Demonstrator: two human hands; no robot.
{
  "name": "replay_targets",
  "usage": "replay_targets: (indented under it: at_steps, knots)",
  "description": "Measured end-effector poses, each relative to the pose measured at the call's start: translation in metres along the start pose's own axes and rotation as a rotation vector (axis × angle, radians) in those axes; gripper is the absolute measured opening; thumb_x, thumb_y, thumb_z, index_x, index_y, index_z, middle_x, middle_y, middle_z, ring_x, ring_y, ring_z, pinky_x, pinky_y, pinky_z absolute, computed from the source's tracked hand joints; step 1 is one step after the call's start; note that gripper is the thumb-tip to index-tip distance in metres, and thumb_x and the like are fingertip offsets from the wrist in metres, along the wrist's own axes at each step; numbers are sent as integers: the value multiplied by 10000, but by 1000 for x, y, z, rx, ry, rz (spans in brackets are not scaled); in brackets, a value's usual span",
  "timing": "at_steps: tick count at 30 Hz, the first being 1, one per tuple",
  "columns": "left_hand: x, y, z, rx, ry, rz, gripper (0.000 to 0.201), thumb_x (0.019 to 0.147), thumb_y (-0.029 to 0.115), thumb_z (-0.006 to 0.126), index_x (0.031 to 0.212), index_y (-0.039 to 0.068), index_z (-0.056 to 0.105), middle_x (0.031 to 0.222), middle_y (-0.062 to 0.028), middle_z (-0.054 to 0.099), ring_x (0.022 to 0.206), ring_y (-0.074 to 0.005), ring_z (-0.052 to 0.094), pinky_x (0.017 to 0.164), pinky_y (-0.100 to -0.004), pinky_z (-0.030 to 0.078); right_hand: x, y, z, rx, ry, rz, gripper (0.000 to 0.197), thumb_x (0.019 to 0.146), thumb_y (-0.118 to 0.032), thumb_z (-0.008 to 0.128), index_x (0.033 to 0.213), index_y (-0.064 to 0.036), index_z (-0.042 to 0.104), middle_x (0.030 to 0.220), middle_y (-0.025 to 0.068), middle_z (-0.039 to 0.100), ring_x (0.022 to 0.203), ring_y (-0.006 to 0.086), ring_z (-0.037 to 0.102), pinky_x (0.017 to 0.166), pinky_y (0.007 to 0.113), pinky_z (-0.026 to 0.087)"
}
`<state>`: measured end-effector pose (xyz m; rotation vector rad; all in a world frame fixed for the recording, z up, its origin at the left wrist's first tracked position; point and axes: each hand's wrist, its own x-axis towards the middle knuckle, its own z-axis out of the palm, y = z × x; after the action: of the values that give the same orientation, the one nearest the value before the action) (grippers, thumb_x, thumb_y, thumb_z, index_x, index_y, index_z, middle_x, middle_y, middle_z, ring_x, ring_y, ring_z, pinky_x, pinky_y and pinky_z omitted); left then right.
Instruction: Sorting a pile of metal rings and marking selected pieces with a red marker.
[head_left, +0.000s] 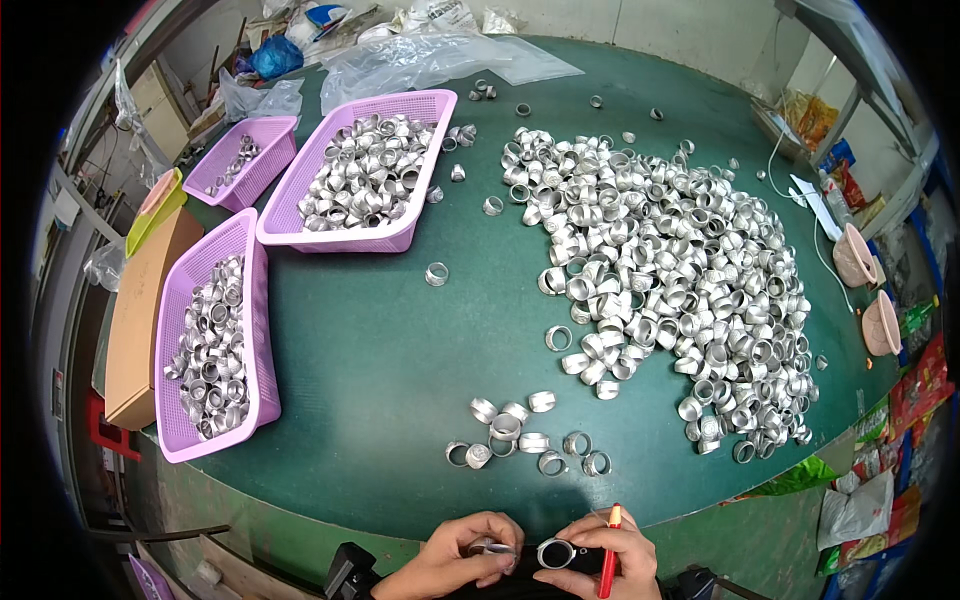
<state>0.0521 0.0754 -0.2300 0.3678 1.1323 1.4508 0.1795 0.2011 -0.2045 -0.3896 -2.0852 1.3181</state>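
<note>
At the table's near edge, my left hand (450,562) is closed around a silvery metal ring (490,547), its fingers partly covering it. Beside it, my right hand (632,558) pinches another metal ring (542,560) between thumb and fingertips, its opening facing up. A slim red pen-like tool (609,562) stands upright in that same hand, between the fingers. Just beyond both hands lies a small cluster of loose rings (505,427) on the green table (350,370). Farther off to the right spreads a large pile of similar rings (670,270).
Rings partly fill a large purple basket (340,241), a long purple basket (262,370) and a smaller purple basket (268,165) on the left. A cardboard box (140,335) stands beside them. Clear plastic sheeting (430,72) lies at the back; pink bowls (880,325) sit along the right edge.
</note>
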Motion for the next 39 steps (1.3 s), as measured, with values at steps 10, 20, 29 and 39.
replay_targets:
  at_steps: [10, 20, 29, 39]
  knots:
    - [-15, 9, 5, -672, -127, -171, 60, 799, 60, 518, 830, 9, 523, 769, -145, 535, 577, -190, 561, 414, -205, 446, 10, -1, -2, 79, -35, -8, 371, 627, 50, 661, 933, -27, 466, 903, 141, 563, 815, 253, 532, 732, 331, 413]
    - [50, 202, -39, 441, 518, 531, 490, 774, 128, 561, 1192, 17, 331, 1000, -184, 534, 811, -234, 583, 632, -259, 505, 5, 9, 1, 36, 11, 52, 276, 699, 77, 581, 934, -10, 468, 897, 129, 542, 829, 225, 531, 745, 293, 411]
    - [48, 165, -24, 1527, 423, 610, 234, 681, 111, 651, 885, 33, 568, 776, -75, 552, 665, -164, 529, 591, -268, 425, 4, 18, -4, -50, 77, 240, 96, 836, -81, 488, 901, -14, 511, 783, 82, 588, 729, 178, 562, 657, 265, 436]
    - [45, 34, -26, 1500, 172, 601, 295, 620, 188, 705, 848, 45, 584, 891, -65, 552, 799, -249, 531, 680, -327, 426, 44, 42, 28, -453, -8, 75, 225, 670, -42, 616, 878, -49, 531, 817, 78, 579, 819, 283, 484, 710, 340, 404]
